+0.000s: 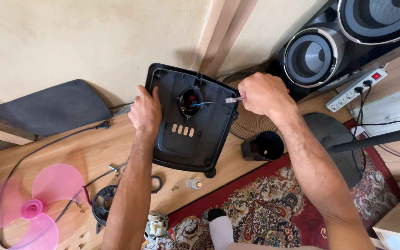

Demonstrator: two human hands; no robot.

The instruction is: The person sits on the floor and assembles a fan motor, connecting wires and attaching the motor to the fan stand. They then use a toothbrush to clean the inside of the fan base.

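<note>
A black square plastic fan base [188, 139] stands tilted on the wooden floor, its underside facing me. My left hand [145, 110] grips its left edge. My right hand [264, 94] is closed on a clear-handled screwdriver [218, 101], whose blue-tipped shaft reaches into the round central hole [190, 100] of the base, where red shows inside.
A pink fan blade [42, 199] lies at lower left beside a black ring part [103, 203], a cable and loose screws. A black cup-shaped part [265, 146] and a wire grille [251, 122] sit right of the base. Speakers [320, 51], a power strip [355, 90] and a patterned rug [265, 208] are nearby.
</note>
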